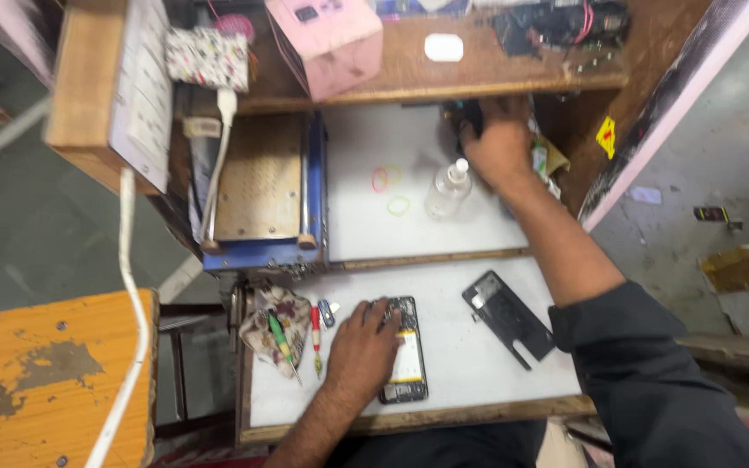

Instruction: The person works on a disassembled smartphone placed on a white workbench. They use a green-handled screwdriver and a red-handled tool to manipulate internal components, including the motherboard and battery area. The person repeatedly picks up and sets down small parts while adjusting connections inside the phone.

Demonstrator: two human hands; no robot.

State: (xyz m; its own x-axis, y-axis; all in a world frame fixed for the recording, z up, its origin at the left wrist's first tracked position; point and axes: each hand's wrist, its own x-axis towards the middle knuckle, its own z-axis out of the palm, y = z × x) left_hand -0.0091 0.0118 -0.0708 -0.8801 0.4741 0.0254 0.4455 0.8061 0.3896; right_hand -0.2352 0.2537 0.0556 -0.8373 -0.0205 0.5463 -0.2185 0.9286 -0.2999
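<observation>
Left hand (364, 349): I see it low in view, palm down, flat, fingers (382, 314) spread slightly and pointing up-frame. Left forearm bare, entering from bottom edge, angled up and to right. Right hand (498, 147): stretched far forward, back of hand toward my camera, fingers curled out of sight, grip unclear. Right arm long and nearly straight, forearm bare, upper arm in dark sleeve at lower right.

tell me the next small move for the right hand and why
Probably close the right hand on the dark object it covers at the back of the white bench and draw it toward the opened phone, which the left hand steadies face-down with its insides exposed.
</observation>
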